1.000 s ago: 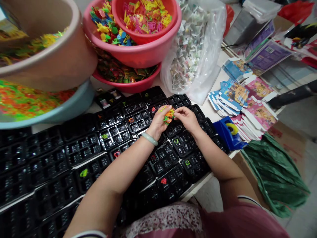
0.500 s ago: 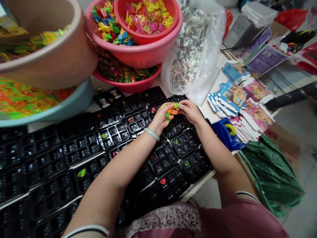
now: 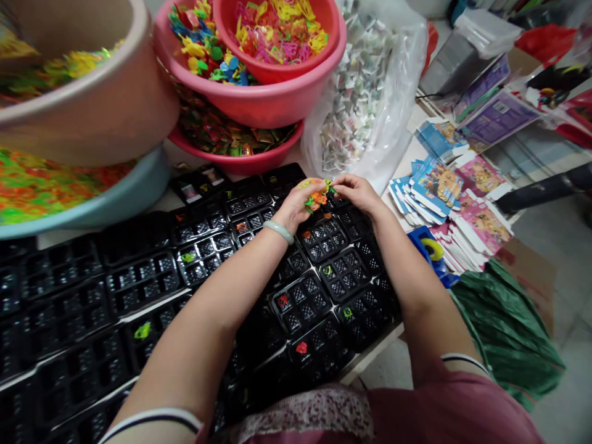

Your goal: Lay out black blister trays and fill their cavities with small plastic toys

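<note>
My left hand, with a pale bangle at the wrist, is closed around a small bunch of orange and green plastic pieces. My right hand meets it from the right, thumb and forefinger pinched at a green piece on the edge of the bunch. Beneath both hands lie rows of black compartment trays. Some trays hold one small piece in a corner compartment, such as a red piece and a lime-green piece.
Stacked basins of colourful plastic pieces, among them a pink basin and a blue basin, stand behind the trays. A clear bag of small packets, printed cartons, a blue tape dispenser and a green sack are rightward.
Both hands have shifted slightly up the view, still together at the bunch. An orange piece now shows in a tray compartment just below the hands, which they covered before.
</note>
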`<state>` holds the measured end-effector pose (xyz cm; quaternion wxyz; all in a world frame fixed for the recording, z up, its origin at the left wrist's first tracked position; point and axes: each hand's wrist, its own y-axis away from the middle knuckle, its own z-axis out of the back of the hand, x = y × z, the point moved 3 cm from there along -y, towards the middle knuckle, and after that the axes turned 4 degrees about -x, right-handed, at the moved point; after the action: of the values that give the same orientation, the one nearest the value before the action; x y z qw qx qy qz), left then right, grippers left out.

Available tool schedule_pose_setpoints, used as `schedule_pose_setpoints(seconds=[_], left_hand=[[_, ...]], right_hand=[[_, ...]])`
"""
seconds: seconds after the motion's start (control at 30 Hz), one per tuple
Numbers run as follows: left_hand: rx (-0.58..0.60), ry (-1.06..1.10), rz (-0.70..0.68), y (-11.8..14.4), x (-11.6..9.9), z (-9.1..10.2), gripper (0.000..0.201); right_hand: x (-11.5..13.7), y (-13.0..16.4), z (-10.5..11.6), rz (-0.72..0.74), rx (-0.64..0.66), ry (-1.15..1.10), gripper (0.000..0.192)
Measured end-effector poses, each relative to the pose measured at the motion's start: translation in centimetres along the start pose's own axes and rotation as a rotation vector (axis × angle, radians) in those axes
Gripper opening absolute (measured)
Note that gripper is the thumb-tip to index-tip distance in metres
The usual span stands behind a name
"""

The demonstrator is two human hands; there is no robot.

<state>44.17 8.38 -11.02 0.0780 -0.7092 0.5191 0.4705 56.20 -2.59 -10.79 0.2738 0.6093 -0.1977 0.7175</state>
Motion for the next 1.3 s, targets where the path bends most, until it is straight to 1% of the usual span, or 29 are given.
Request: schedule_pose_setpoints(seconds=[0.07,0.13,0.17,0.23,0.27,0.33,0.4,0.43,0.5,0.57,0.7,0.77,0.8,0.93,0.97,1.07,1.13,1.2,1.23,1.3], left_hand=[[-0.016,0.002,0.008,0.0,-0.2,0.4,0.025],[-0.025,0.007,0.005,0.2,-0.7,0.7,0.025],[-0.028,0.004,0.002,0.4,-1.0,0.9,0.025],[-0.042,-0.012,-0.006,1.0,-1.7,1.4,0.025],[-0.053,-0.024,-0.008,1.4,-1.9,1.7,0.025],[-0.075,-0.045,-0.011,2.0,-2.2,2.2,0.024],[-0.081,-0.061,-0.012,2.7,-2.0,2.4,0.024],[-0.077,-0.066,-0.009,3.0,-1.7,2.4,0.024],[-0.053,-0.072,0.012,3.4,-0.9,2.0,0.026],[-0.014,-0.065,0.048,3.9,0.2,1.3,0.028],[0.053,-0.073,0.117,4.6,2.3,-0.3,0.027],[0.063,-0.102,0.144,4.9,3.2,-0.9,0.025],[0.059,-0.120,0.154,5.0,3.5,-1.3,0.023],[0.013,-0.204,0.183,5.8,4.3,-2.4,0.017],[0.009,-0.221,0.188,6.0,4.3,-2.6,0.016],[0.044,-0.251,0.193,6.4,4.1,-3.0,0.017],[0.056,-0.238,0.183,6.6,3.7,-2.8,0.019],[0.034,-0.207,0.173,6.8,3.0,-2.1,0.020],[0.011,-0.191,0.165,6.9,2.6,-1.6,0.020],[-0.036,-0.173,0.146,7.3,1.7,-0.5,0.020]], right_hand=[[-0.7,-0.8,-0.1,0.034,-0.093,0.135,0.011],[-1.1,-1.5,-0.4,0.113,-0.191,0.326,0.009],[-1.1,-1.9,-0.6,0.152,-0.214,0.417,0.010],[-1.1,-2.3,-1.3,0.193,-0.193,0.540,0.012],[-0.9,-2.4,-1.5,0.195,-0.177,0.561,0.013],[-0.4,-2.0,-1.9,0.184,-0.183,0.498,0.012],[0.3,-0.9,-2.2,0.138,-0.177,0.306,0.010],[0.6,-0.1,-2.5,0.101,-0.144,0.188,0.012],[1.2,1.7,-2.9,0.022,-0.043,-0.011,0.022],[1.6,3.6,-2.9,-0.036,0.015,-0.116,0.032],[1.1,6.6,-1.5,-0.159,-0.043,-0.227,0.033],[0.6,7.5,-0.6,-0.182,-0.086,-0.230,0.032],[0.4,7.9,-0.2,-0.161,-0.114,-0.195,0.031],[0.3,8.7,0.8,0.017,-0.224,0.049,0.021],[0.3,8.8,0.9,0.027,-0.223,0.064,0.020],[-0.3,8.5,1.2,-0.033,-0.210,0.001,0.020],[-0.7,8.2,1.9,-0.020,-0.272,0.067,0.017],[-1.0,7.9,2.5,0.049,-0.318,0.267,0.009],[-1.1,7.8,2.7,0.084,-0.309,0.384,0.005],[-1.3,7.6,2.6,0.125,-0.255,0.574,0.006]])
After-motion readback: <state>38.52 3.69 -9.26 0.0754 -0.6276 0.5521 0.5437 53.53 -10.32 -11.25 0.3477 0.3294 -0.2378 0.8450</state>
